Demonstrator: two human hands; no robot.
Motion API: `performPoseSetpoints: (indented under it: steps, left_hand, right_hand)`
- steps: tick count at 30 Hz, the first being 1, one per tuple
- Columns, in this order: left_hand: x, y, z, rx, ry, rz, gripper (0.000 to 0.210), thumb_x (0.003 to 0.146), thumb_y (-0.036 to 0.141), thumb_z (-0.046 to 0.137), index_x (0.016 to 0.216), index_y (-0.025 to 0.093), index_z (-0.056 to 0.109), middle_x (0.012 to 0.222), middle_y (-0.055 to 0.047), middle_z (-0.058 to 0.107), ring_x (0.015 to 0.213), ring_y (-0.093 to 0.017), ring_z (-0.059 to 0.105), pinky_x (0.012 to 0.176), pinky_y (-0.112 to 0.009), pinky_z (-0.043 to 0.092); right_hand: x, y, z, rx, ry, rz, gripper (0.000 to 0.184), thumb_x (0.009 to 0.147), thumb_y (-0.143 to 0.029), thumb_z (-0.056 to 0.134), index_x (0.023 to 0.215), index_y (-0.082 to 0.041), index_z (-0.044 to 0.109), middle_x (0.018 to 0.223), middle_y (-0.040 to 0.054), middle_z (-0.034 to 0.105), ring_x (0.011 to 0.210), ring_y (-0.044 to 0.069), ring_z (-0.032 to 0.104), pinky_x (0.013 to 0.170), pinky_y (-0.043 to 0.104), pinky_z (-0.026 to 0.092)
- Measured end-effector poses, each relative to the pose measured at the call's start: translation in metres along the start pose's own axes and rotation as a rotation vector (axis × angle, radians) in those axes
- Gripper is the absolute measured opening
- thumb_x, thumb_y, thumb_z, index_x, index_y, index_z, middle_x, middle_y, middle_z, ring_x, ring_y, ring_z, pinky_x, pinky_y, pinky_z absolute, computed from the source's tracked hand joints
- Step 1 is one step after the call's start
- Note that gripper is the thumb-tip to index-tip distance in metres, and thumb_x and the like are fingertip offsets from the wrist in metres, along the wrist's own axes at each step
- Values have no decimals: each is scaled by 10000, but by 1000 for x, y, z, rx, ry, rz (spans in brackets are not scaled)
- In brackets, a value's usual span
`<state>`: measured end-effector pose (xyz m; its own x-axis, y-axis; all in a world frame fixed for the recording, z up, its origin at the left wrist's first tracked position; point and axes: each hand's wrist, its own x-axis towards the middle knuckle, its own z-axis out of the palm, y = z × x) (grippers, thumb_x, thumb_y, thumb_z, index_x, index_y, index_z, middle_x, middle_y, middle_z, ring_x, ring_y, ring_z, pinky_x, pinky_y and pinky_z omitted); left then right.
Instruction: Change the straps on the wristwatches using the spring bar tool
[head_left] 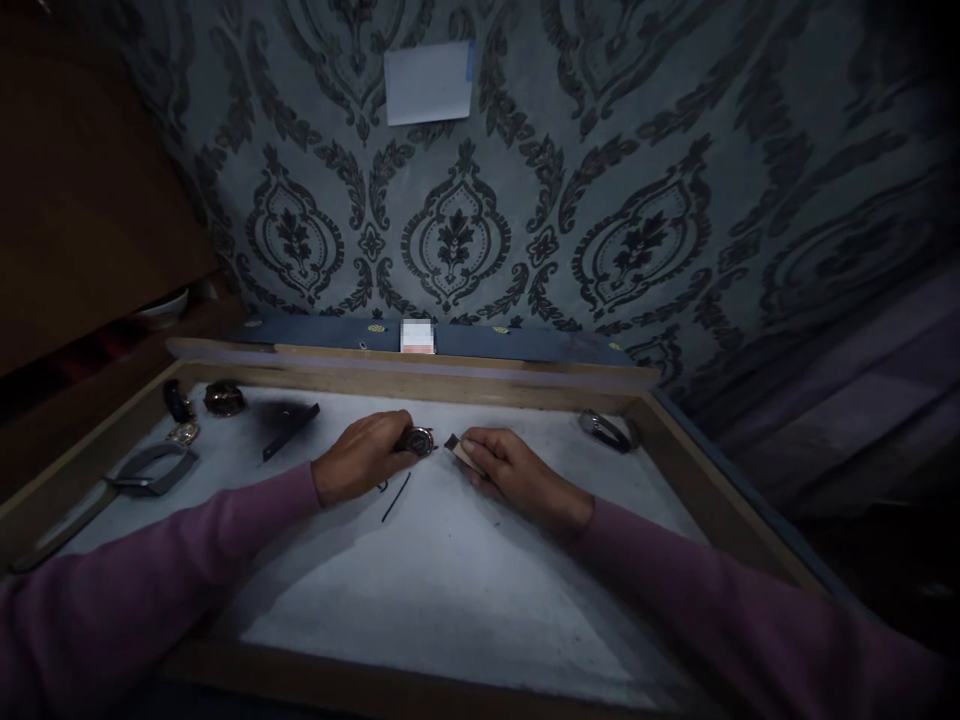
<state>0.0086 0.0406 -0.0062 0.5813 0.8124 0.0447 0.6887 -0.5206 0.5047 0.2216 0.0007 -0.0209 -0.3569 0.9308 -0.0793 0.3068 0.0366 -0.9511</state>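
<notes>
My left hand (367, 452) is closed on a round metal watch case (421, 441), which sticks out past the fingertips. Its lugs show on the right side with no strap on them. Across a small gap, my right hand (517, 475) pinches a short flat strap piece (463, 455), dark at the tip and tan along its face. Part of that piece is hidden by the fingers. Below my left hand a thin dark stick-like tool (396, 498) lies on the white surface, with a small curved dark bit (382, 487) beside it.
A wooden-rimmed tray (420, 368) surrounds the work. At its left lie a grey-strapped watch (154, 470), a gold-cased watch (182, 432), a brown watch (225, 399) and a dark strip (291, 432). Another watch (604, 432) rests at the right. A patterned wall (457, 230) stands behind.
</notes>
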Motion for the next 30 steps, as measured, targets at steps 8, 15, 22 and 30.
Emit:
performPoseSetpoints:
  steps: [8,15,22,30]
  left_hand:
    - [-1,5,-11,-276,-119,27,116,908,253,435,814,189,461,690,19,534,627,-132,504,593,-249,373]
    - [-1,9,-18,-668,-429,-84,312,898,475,508,859,167,479,581,74,420,457,-60,327,431,-191,265]
    - [2,7,-14,-648,-472,-108,381,882,539,527,856,160,506,573,84,335,470,-65,283,418,-189,244]
    - [2,6,-16,-684,-502,-133,366,874,524,554,844,161,506,568,88,311,465,-62,253,416,-196,216]
  right_hand:
    - [-2,3,-2,-8,-53,4,319,944,-373,423,679,-196,436,509,-62,414,411,72,311,402,199,230]
    - [-5,7,-2,14,-78,-6,326,936,-428,447,704,-200,443,529,-67,396,421,76,302,408,209,224]
    - [-7,11,-2,24,-76,-4,305,924,-413,470,708,-200,440,577,-59,406,461,80,345,432,210,266]
    - [-7,6,-3,3,-85,7,301,929,-393,455,695,-205,429,540,-67,397,430,80,311,413,210,241]
